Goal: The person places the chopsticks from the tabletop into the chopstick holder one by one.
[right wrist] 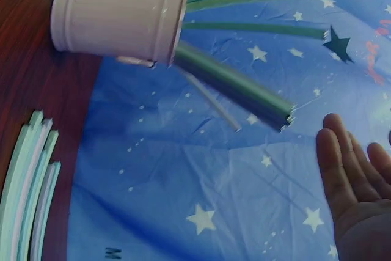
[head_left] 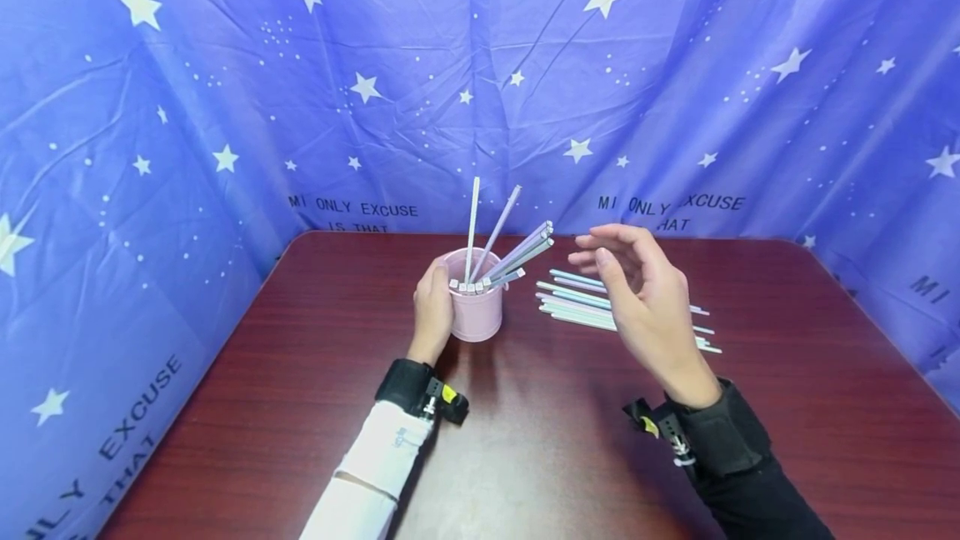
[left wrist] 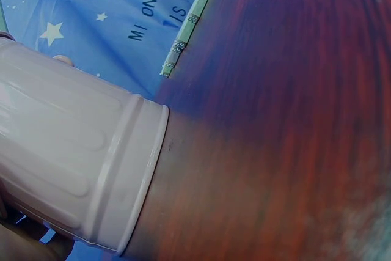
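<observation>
A small pink bucket stands on the table, with several slim pastel sticks leaning out of its mouth at different angles. My left hand holds the bucket from its left side. In the left wrist view, fingers curl at the bucket wall. To the right, my right hand is raised with relaxed fingers and nothing in it. It hovers above a loose bunch of similar sticks lying on the table, covering part of them in the head view.
The reddish-brown wooden table has a rounded far edge. A blue curtain with white stars and printed lettering hangs behind it and along both sides. Bands with small devices are strapped to both wrists.
</observation>
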### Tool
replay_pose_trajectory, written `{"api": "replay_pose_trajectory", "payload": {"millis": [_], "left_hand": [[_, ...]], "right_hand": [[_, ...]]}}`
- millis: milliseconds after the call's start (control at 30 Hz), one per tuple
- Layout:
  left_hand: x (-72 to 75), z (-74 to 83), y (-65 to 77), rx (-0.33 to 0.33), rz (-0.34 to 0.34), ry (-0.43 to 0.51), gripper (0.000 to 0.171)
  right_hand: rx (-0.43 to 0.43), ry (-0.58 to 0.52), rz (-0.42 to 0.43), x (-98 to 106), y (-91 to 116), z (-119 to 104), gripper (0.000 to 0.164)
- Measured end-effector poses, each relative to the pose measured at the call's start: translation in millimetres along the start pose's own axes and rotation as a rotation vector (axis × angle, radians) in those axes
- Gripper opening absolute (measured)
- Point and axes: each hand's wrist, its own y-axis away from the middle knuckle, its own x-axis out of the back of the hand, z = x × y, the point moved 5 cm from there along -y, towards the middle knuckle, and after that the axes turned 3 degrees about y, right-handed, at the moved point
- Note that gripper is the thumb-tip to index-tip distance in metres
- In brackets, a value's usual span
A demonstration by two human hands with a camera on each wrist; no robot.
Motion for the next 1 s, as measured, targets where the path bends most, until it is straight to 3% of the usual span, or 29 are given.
{"api": "replay_pose_trajectory", "payload": {"millis": [133, 267, 533, 700, 833, 1000], "left_hand": [[0.3, -0.1, 0.2, 0.001, -0.002, 0.004, 0.046], [0.1, -1.5, -0.4, 0.004, -0.003, 0.0, 0.045], [0.5, -4.6, -2.4, -0.045, 0.013, -0.004, 0.048], [0.2, -1.1, -0.8, -0.01, 0.003, -0.001, 0.047], [0.4, -1.6, -1.1, 0.002, 0.008, 0.0, 0.045], [0.7, -0.1, -0.6, 0.006, 0.012, -0.002, 0.045]], "right_hand": [[-0.091, 0.197, -0.068, -1.8, -0.4, 18.0, 0.021], [-0.169, 0.373, -0.195, -6.4, 0.6, 36.0, 0.023], [-0.249, 0.507, -0.566, -23.6, 14.2, 64.8, 0.048], [-0.3, 0.575, -0.779, -32.4, 27.9, 81.0, 0.059], [-0.327, 0.61, -0.862, -36.6, 35.4, 90.1, 0.061], [-0.325, 0.619, -0.884, -39.2, 39.9, 94.2, 0.058]]}}
